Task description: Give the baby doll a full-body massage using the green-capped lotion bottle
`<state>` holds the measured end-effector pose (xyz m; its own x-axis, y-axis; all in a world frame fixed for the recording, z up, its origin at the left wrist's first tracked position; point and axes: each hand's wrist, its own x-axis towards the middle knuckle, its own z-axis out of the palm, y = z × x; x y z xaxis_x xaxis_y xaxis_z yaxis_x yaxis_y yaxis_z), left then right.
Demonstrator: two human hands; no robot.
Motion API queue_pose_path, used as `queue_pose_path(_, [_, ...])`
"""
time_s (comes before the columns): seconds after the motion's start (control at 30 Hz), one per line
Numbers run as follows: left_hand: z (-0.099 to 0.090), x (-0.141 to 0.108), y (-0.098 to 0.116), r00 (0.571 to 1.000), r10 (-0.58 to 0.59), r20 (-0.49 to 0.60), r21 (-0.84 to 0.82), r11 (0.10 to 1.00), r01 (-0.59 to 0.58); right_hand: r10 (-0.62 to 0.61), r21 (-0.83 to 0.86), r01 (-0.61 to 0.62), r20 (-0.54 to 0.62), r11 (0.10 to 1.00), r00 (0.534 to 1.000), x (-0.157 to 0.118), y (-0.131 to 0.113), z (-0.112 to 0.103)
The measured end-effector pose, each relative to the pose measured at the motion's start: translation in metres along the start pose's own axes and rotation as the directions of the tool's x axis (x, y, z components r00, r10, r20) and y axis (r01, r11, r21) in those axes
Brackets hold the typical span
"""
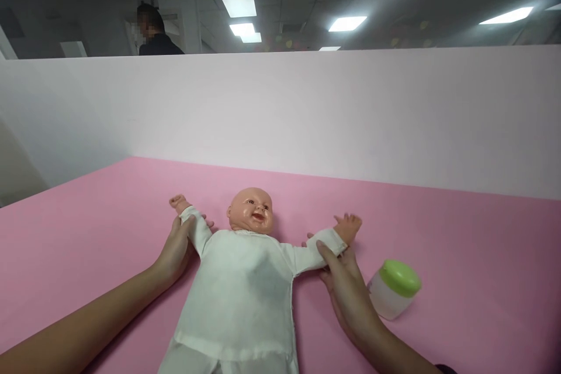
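Baby doll in a white long-sleeved outfit lies face up on a pink surface, arms spread, legs running out of the lower edge of view. A worker's left hand is wrapped around one sleeve near the doll's wrist, fingertips showing on the far side; the right hand grips the opposite cuff, thumb on top and fingers curled beneath. Just beside the right wrist stands a translucent jar with a green lid; whether they touch cannot be told. Beyond the doll's head rises a white partition. Farther back, above it, are a person in a dark top and lit ceiling panels.
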<state>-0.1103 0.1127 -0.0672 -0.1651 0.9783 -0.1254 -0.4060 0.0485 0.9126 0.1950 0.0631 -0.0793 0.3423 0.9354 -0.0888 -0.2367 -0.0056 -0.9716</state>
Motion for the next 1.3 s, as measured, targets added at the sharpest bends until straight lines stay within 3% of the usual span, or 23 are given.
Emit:
queue_pose_path(0.1, [0.001,0.002,0.003,0.996,-0.078,-0.049,-0.012,0.997,0.078,0.147,0.165,-0.136,-0.058,0.977,0.987,0.007,-0.004,0.001])
queue_pose_path(0.4, [0.003,-0.001,0.005,0.997,-0.021,-0.076,0.015,1.000,0.023,0.119,0.218,-0.106,-0.046,0.970,0.992,0.008,-0.002,-0.001])
queue_pose_path(0.53, [-0.004,-0.006,-0.003,0.975,0.211,0.066,0.179,0.959,-0.220,-0.017,0.046,0.016,0.021,0.999,1.000,0.003,-0.003,-0.002])
queue_pose_path(0.57, [-0.007,-0.008,-0.006,0.941,0.294,0.167,0.261,0.907,-0.330,-0.078,-0.030,0.081,0.070,0.996,0.994,0.001,-0.002,-0.003])
queue_pose_path(0.6, [-0.011,-0.009,-0.009,0.878,0.366,0.308,0.332,0.824,-0.460,-0.152,-0.105,0.166,0.132,0.980,0.979,-0.002,0.000,-0.004])
queue_pose_path(0.67, [-0.017,-0.011,-0.013,0.661,0.438,0.609,0.358,0.592,-0.722,-0.330,-0.245,0.414,0.320,0.876,0.888,-0.006,0.005,-0.006])
queue_pose_path(0.73, [-0.022,-0.012,-0.016,0.454,0.445,0.772,0.285,0.396,-0.873,-0.485,-0.313,0.710,0.555,0.631,0.676,-0.009,0.011,-0.010])
queue_pose_path(0.77, [-0.024,-0.011,-0.017,0.398,0.448,0.800,0.260,0.339,-0.904,-0.525,-0.307,0.822,0.650,0.479,0.549,-0.010,0.014,-0.012])
queue_pose_path(0.8, [-0.024,-0.011,-0.018,0.374,0.454,0.809,0.253,0.305,-0.918,-0.543,-0.288,0.894,0.716,0.344,0.439,-0.011,0.016,-0.013])
queue_pose_path(0.83, [-0.025,-0.011,-0.018,0.367,0.460,0.808,0.253,0.292,-0.923,-0.554,-0.270,0.931,0.749,0.246,0.364,-0.013,0.018,-0.014])
queue_pose_path(0.87, [-0.025,-0.011,-0.019,0.367,0.463,0.807,0.251,0.294,-0.922,-0.566,-0.261,0.945,0.757,0.196,0.326,-0.013,0.018,-0.015])
queue_pose_path(0.9, [-0.024,-0.012,-0.019,0.376,0.466,0.800,0.250,0.310,-0.917,-0.574,-0.263,0.945,0.750,0.195,0.328,-0.014,0.018,-0.014])
queue_pose_path(0.93, [-0.023,-0.012,-0.019,0.402,0.469,0.786,0.257,0.343,-0.903,-0.574,-0.275,0.931,0.734,0.240,0.365,-0.015,0.018,-0.013])
queue_pose_path(0.97, [-0.022,-0.013,-0.019,0.458,0.472,0.753,0.282,0.397,-0.873,-0.561,-0.292,0.899,0.706,0.327,0.433,-0.016,0.017,-0.012])
queue_pose_path(1.03, [-0.017,-0.014,-0.017,0.649,0.472,0.597,0.356,0.569,-0.742,-0.510,-0.313,0.758,0.587,0.573,0.628,-0.015,0.013,-0.008])
queue_pose_path(1.1, [-0.010,-0.013,-0.012,0.857,0.395,0.332,0.349,0.792,-0.500,-0.395,-0.269,0.504,0.370,0.820,0.841,-0.012,0.008,-0.004])
queue_pose_path(1.13, [-0.007,-0.011,-0.009,0.927,0.317,0.201,0.287,0.886,-0.365,-0.310,-0.211,0.361,0.241,0.908,0.920,-0.009,0.006,-0.002])
queue_pose_path(1.2, [-0.002,-0.005,-0.002,0.990,0.136,0.025,0.117,0.983,-0.138,-0.095,-0.052,0.095,0.018,0.994,0.995,-0.002,0.001,0.001])
queue_pose_path(1.27, [0.000,0.001,0.002,0.999,-0.009,-0.040,0.023,1.000,0.010,0.100,0.086,-0.093,-0.084,0.992,0.991,0.005,-0.002,0.001])
queue_pose_path(1.3, [0.001,0.003,0.004,0.997,-0.048,-0.052,0.007,0.999,0.048,0.144,0.127,-0.131,-0.096,0.983,0.985,0.007,-0.002,0.001])
